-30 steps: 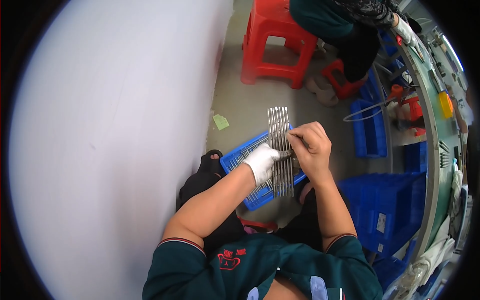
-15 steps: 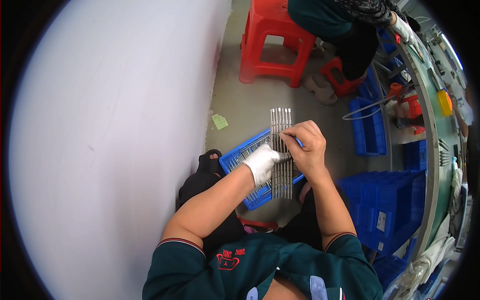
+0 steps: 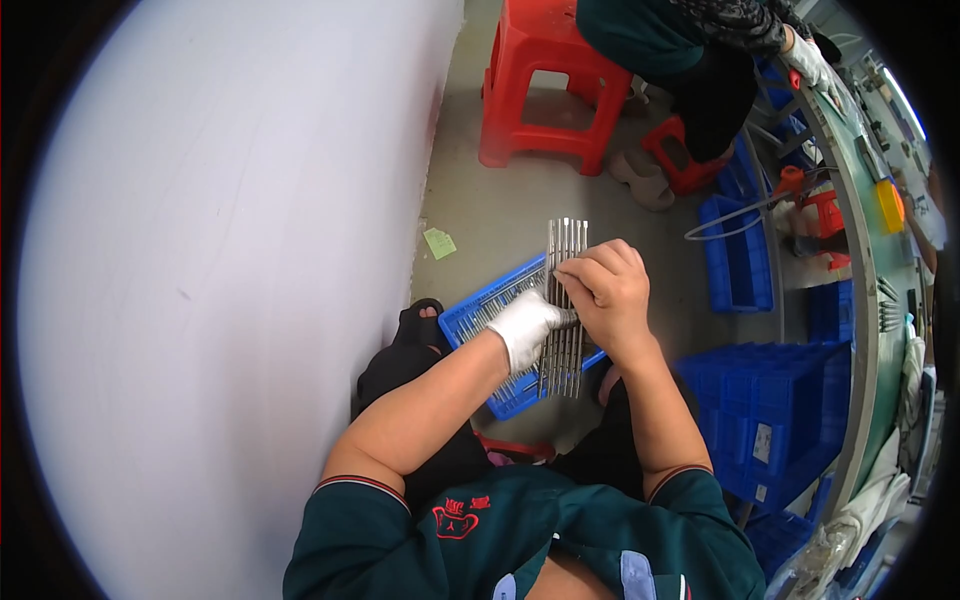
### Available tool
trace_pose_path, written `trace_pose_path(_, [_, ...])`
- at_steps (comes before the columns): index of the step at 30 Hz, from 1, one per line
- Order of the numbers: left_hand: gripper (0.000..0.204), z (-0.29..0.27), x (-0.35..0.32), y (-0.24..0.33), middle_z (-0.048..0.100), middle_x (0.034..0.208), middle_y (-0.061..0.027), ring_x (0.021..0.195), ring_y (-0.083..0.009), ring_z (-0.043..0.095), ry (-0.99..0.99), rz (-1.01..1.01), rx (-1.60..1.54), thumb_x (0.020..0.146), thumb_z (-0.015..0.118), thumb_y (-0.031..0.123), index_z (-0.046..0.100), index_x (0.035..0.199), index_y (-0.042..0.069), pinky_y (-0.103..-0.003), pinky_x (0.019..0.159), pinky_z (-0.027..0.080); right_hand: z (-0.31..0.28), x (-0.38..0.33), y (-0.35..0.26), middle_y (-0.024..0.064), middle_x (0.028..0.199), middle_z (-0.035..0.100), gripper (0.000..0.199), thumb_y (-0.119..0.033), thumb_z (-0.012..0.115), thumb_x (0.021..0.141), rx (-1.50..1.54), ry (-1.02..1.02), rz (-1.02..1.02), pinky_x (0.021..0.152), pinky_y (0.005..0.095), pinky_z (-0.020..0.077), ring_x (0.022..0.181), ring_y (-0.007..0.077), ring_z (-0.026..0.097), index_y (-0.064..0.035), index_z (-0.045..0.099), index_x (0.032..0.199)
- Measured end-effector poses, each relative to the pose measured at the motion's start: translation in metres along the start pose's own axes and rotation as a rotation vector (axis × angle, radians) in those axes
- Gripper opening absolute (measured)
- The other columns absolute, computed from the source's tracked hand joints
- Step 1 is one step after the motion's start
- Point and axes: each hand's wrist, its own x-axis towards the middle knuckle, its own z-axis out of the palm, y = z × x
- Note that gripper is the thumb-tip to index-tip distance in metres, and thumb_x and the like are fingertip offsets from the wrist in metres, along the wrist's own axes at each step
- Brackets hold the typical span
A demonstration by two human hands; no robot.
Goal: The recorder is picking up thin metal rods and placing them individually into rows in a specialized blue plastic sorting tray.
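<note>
A row of thin metal rods stands lengthwise in front of me, tilted slightly, with the far ends to the right. My left hand, in a white glove with dark fingertips, is closed around the rods near the middle. My bare right hand pinches at the rods just beyond the glove, thumb and forefinger pressed together. Which rod lies between those fingers is hard to make out. Below both hands a blue crate rests on the floor, with many similar rods lying in it.
A grey-white wall runs along my left. Stacked blue crates and a green-topped workbench stand to my right. Ahead is a red stool, with a seated co-worker near it. A yellow-green paper lies on the floor.
The rods have tilted, their far ends shifting slightly right and their near ends left, and the row looks narrower. My right hand has moved a little left along with its pinching fingers.
</note>
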Motion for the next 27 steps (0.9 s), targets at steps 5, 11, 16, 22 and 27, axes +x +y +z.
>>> trace_pose_path(5, [0.024, -0.002, 0.002, -0.003, 0.066, 0.093, -0.0079, 0.083, -0.0218, 0.067, 0.001, 0.002, -0.010, 0.085, 0.056, -0.004, 0.060, 0.107, 0.004, -0.037, 0.069, 0.058, 0.001, -0.002, 0.000, 0.0021, 0.073, 0.061, 0.014, -0.005, 0.074, 0.065, 0.036, -0.022, 0.029, 0.064, 0.0351, 0.0426, 0.071, 0.0230, 0.056, -0.0090, 0.066, 0.075])
trace_pose_path(11, [0.025, -0.003, 0.002, 0.003, 0.067, 0.092, -0.0111, 0.082, -0.0259, 0.069, -0.025, -0.053, -0.102, 0.084, 0.052, -0.007, 0.061, 0.106, 0.000, -0.038, 0.068, 0.058, -0.007, 0.001, 0.004, 0.0061, 0.070, 0.061, 0.010, -0.003, 0.073, 0.066, 0.125, 0.026, 0.174, 0.064, 0.0365, 0.0444, 0.068, 0.0257, 0.056, -0.0050, 0.065, 0.073])
trace_pose_path(16, [0.029, -0.002, 0.001, 0.002, 0.066, 0.092, -0.0116, 0.083, -0.0260, 0.069, -0.033, -0.039, -0.123, 0.081, 0.050, -0.010, 0.060, 0.106, -0.001, -0.038, 0.067, 0.058, -0.003, 0.001, 0.004, 0.0060, 0.070, 0.061, 0.010, -0.003, 0.073, 0.066, 0.125, 0.025, 0.160, 0.063, 0.0366, 0.0447, 0.068, 0.0261, 0.056, -0.0044, 0.065, 0.073])
trace_pose_path(22, [0.028, 0.000, 0.003, 0.000, 0.066, 0.092, -0.0092, 0.081, -0.0234, 0.068, 0.049, -0.049, -0.021, 0.082, 0.054, -0.007, 0.059, 0.108, 0.003, -0.038, 0.066, 0.058, -0.002, 0.000, 0.001, 0.0021, 0.071, 0.060, 0.013, -0.004, 0.073, 0.065, -0.047, -0.011, 0.024, 0.064, 0.0358, 0.0432, 0.071, 0.0235, 0.056, -0.0096, 0.065, 0.073])
trace_pose_path(27, [0.026, -0.001, 0.003, -0.001, 0.065, 0.094, -0.0087, 0.083, -0.0230, 0.067, 0.014, -0.030, -0.017, 0.083, 0.055, -0.005, 0.059, 0.108, 0.004, -0.037, 0.069, 0.057, 0.000, 0.000, 0.000, 0.0014, 0.072, 0.059, 0.014, -0.005, 0.073, 0.064, -0.062, -0.011, 0.006, 0.064, 0.0358, 0.0424, 0.071, 0.0231, 0.056, -0.0102, 0.064, 0.073])
